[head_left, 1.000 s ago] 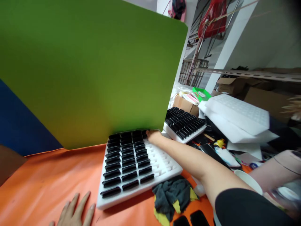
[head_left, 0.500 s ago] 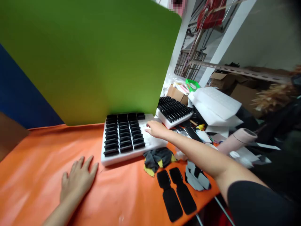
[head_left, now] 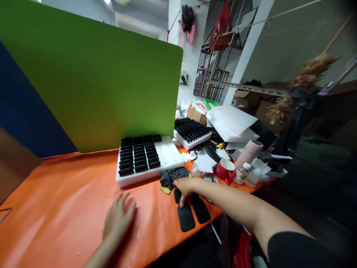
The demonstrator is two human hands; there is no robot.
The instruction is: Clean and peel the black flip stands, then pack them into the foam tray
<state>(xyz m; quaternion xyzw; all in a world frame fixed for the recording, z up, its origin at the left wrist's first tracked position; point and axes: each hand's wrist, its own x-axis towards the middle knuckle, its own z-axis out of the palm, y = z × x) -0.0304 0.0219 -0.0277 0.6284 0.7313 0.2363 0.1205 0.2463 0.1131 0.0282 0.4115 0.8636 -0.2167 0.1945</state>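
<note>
My right hand (head_left: 186, 187) is over a flat black two-part piece (head_left: 186, 219) with rounded ends. Its thumb reaches the narrow joint and a finger extends past the upper part, with a gap between them; whether it grips is hard to see. A second such piece (head_left: 201, 210) lies beside it, partly under the hand. My left hand (head_left: 119, 216), fingers apart, is over the orange table cover (head_left: 69, 193) and holds nothing. Just beyond the hands stands a white foam tray (head_left: 170, 154) with rows of black pieces (head_left: 141, 152) and bare slots on its right side.
A grey and yellow cloth (head_left: 171, 177) lies by the tray. Further right are a red mug (head_left: 224, 170), a pink flask (head_left: 248, 154) and small bottles (head_left: 242, 173). Another filled foam tray (head_left: 192, 134) sits behind. A green panel (head_left: 111, 82) borders the table's far side.
My right hand has moved from the tray's bare slots toward me, down to the black two-part pieces. My left hand has shifted right over the cover. The view has swung right.
</note>
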